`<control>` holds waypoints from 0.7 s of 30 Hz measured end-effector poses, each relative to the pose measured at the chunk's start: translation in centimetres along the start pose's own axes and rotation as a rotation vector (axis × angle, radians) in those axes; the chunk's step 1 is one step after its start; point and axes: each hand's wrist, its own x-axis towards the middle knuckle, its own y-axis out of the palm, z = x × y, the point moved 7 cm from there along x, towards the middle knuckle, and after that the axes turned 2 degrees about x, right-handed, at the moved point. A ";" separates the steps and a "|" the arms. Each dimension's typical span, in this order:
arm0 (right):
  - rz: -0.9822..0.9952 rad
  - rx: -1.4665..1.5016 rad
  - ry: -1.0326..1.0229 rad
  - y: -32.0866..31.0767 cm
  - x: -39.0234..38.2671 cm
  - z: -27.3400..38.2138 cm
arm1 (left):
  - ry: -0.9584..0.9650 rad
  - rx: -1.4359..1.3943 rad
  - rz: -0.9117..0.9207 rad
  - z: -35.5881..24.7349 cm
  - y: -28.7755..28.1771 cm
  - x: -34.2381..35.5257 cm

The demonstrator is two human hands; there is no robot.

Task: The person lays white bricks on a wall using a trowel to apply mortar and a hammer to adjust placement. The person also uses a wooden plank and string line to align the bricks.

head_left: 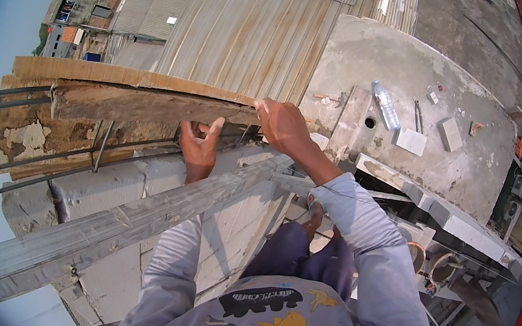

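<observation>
A long wooden plank (155, 108) lies on edge along the top of a block wall, beside a second, lighter board (133, 78). My right hand (282, 127) is closed around the right end of the wood, fingers over its upper edge. Just below the plank's lower edge is my left hand (198, 151), thumb raised and fingers curled but apart, with nothing visible between them. Whether its fingertips touch the plank I cannot tell. Steel reinforcing bars (103, 144) with stirrups run along the wall beneath the boards.
A grey beam (126, 217) slants across the pale block wall (103, 191). On the concrete slab (363, 51) lie a hammer (330, 99), a plastic bottle (386, 106), pincers (419, 116) and a block (450, 134). Corrugated roofing (247, 21) stretches beyond. Another person (487, 308) is below right.
</observation>
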 end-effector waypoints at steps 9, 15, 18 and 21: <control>0.389 0.628 0.477 0.9 -3.0 4.2 | 0.037 -0.007 0.005 -0.2 0.3 0.4; 0.014 0.085 -0.306 -4.1 1.6 3.6 | 0.036 0.095 -0.003 -0.3 0.0 0.4; -0.143 -0.051 -0.247 -4.2 2.0 1.2 | 0.014 0.079 0.005 -0.3 0.0 0.4; -0.089 -0.155 -0.279 -1.1 0.2 -1.2 | -0.025 0.142 0.025 0.1 -0.1 0.3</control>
